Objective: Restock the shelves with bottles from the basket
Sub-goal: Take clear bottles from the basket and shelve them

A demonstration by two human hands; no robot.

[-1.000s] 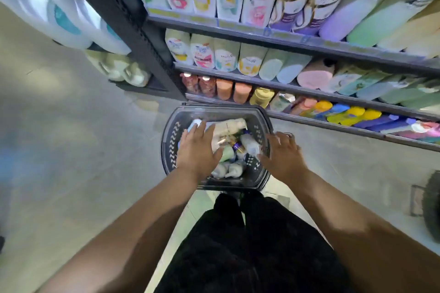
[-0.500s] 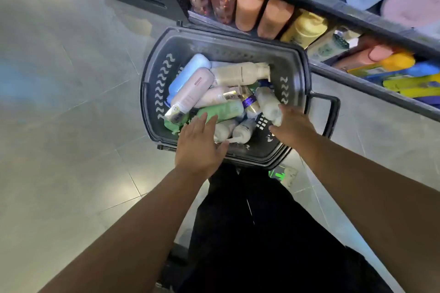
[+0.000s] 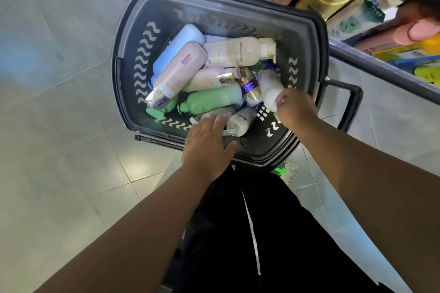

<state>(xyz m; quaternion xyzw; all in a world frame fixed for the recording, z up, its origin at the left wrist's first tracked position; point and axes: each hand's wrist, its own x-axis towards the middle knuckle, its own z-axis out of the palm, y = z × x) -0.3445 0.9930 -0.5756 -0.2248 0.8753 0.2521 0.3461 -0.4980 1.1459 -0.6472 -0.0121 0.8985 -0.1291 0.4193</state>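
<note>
Taking a bottle out of the basket

The left hand is flat and open over the near rim and holds nothing (it may touch a small bottle, hard to tell). The right hand curls round the end of a white bottle, which lies on the pile in the dark basket. Next, I think, the bottle must be lifted clear and stood on the low shelf just behind.

The left grip and right grip are bare, the forearms too. Below them are loose black trousers, with a thin white stripe down one leg.
</note>
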